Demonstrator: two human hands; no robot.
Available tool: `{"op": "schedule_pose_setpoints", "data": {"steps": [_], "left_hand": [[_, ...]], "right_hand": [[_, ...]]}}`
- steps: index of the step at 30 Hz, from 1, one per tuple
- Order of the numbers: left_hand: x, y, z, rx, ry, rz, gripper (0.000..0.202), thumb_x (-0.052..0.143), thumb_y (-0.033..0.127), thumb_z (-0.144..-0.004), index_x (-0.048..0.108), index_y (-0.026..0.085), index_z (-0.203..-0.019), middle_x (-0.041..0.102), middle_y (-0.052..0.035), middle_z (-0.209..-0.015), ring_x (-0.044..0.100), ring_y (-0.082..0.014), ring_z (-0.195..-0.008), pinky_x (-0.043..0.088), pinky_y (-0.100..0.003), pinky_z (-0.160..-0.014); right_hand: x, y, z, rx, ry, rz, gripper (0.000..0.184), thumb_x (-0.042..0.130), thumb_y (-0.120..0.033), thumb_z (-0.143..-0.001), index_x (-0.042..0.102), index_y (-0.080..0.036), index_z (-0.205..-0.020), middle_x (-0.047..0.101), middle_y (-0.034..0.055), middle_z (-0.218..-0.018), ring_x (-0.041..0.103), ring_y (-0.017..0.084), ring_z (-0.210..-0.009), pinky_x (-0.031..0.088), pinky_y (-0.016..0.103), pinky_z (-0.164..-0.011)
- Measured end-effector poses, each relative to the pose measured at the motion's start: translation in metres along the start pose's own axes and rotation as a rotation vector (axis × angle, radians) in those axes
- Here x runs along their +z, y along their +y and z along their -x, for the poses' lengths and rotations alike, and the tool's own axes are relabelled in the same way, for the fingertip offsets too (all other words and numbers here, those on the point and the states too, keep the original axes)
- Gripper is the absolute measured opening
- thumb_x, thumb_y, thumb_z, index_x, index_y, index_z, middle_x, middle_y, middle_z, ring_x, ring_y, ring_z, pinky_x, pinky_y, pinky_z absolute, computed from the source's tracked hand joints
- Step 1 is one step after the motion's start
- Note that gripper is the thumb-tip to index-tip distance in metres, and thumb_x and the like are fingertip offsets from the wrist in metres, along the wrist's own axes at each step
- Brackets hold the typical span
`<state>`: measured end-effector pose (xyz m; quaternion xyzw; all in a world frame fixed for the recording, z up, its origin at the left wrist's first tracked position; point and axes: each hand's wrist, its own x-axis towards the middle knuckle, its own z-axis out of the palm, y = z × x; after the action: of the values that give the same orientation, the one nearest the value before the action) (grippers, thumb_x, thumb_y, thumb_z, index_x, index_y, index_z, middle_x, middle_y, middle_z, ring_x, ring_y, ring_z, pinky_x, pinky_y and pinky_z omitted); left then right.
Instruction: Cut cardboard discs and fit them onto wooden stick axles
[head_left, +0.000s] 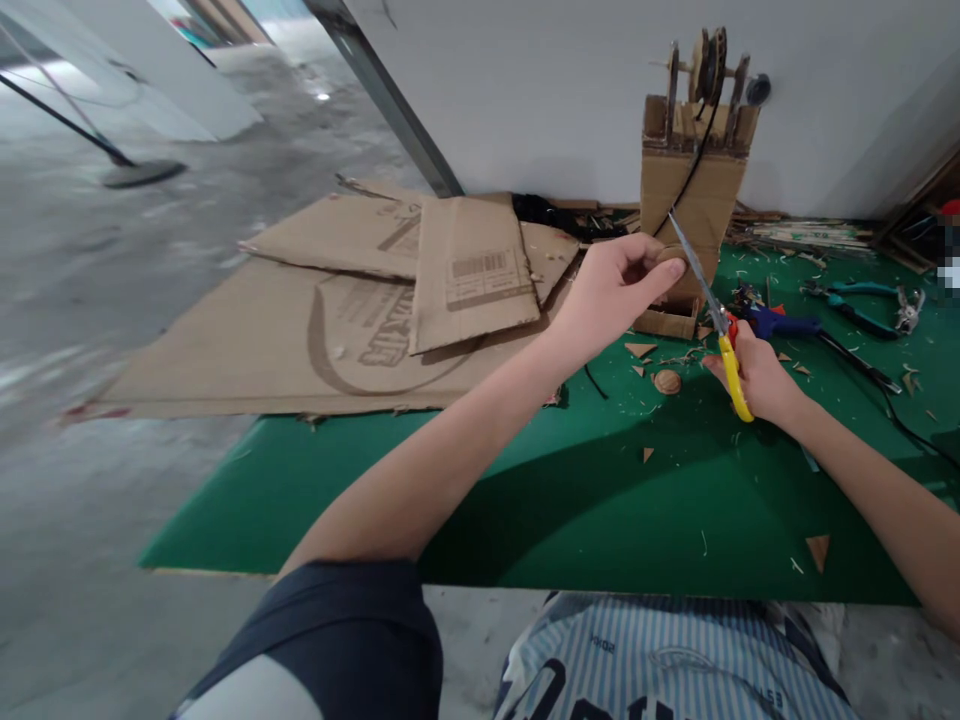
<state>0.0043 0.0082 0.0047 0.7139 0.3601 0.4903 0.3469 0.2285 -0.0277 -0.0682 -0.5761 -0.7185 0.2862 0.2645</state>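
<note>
Head view: scissors (721, 322) grey-bladed, yellow-and-red-handled; cardboard piece (673, 254) brown, round-edged.

I count here two hands (619, 280) (761, 378), one pair of scissors (721, 322), one pair of pliers (862, 289), one blue tool (786, 322) and one cardboard tower (718, 190)

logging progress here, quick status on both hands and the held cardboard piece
Left hand: pinching rounded cardboard piece. Right hand: gripping scissors. Cardboard tower behind, scraps scattered on green tabletop.
</note>
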Motion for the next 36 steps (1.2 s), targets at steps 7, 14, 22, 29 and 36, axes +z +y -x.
{"op": "schedule_pose_setpoints", "data": {"steps": [7, 14, 22, 29, 36], "left_hand": [[-0.004, -0.003, -0.001, 0.034, -0.043, -0.023, 0.051, 0.073, 0.059, -0.089, 0.052, 0.020, -0.063, 0.051, 0.0005, -0.061, 0.047, -0.0122, -0.061, 0.038, -0.028, -0.056], [-0.012, 0.004, -0.004, 0.035, -0.142, -0.136, 0.031, 0.072, 0.034, -0.090, 0.059, 0.020, -0.065, 0.046, 0.0016, -0.060, 0.037, -0.0117, -0.057, 0.027, -0.031, -0.055], [-0.016, 0.009, -0.003, 0.065, -0.164, -0.204, 0.011, 0.069, 0.022, -0.085, 0.070, 0.020, -0.074, 0.057, 0.0001, -0.066, 0.045, -0.0134, -0.062, 0.035, -0.031, -0.062], [-0.016, 0.011, -0.003, 0.077, -0.154, -0.240, 0.009, 0.068, 0.016, -0.086, 0.071, 0.018, -0.077, 0.063, -0.0001, -0.070, 0.050, -0.0127, -0.065, 0.037, -0.028, -0.062], [0.002, 0.006, 0.002, -0.044, -0.027, -0.006, 0.023, 0.070, 0.022, -0.093, 0.059, 0.018, -0.073, 0.056, 0.0024, -0.064, 0.051, -0.0092, -0.058, 0.039, -0.024, -0.056]], "right_hand": [[-0.001, -0.002, 0.002, -0.042, -0.024, -0.061, 0.049, 0.063, -0.066, -0.081, 0.033, -0.028, -0.091, 0.049, -0.0046, -0.073, 0.045, 0.014, -0.060, 0.034, 0.033, -0.060], [-0.013, -0.002, 0.003, -0.054, -0.079, 0.062, 0.052, 0.063, -0.067, -0.078, 0.033, -0.027, -0.092, 0.049, -0.0041, -0.073, 0.042, 0.015, -0.059, 0.032, 0.032, -0.059], [-0.013, 0.003, 0.001, -0.046, -0.084, 0.106, 0.052, 0.065, -0.066, -0.080, 0.032, -0.027, -0.091, 0.052, -0.0020, -0.072, 0.050, 0.019, -0.059, 0.033, 0.033, -0.058], [-0.010, 0.004, 0.001, -0.067, -0.050, 0.106, 0.051, 0.067, -0.063, -0.080, 0.031, -0.028, -0.088, 0.048, -0.0046, -0.066, 0.047, 0.017, -0.055, 0.031, 0.033, -0.056], [-0.007, 0.000, 0.001, -0.047, -0.007, 0.020, 0.048, 0.064, -0.062, -0.081, 0.031, -0.029, -0.087, 0.049, -0.0055, -0.064, 0.045, 0.016, -0.054, 0.032, 0.032, -0.055]]}}
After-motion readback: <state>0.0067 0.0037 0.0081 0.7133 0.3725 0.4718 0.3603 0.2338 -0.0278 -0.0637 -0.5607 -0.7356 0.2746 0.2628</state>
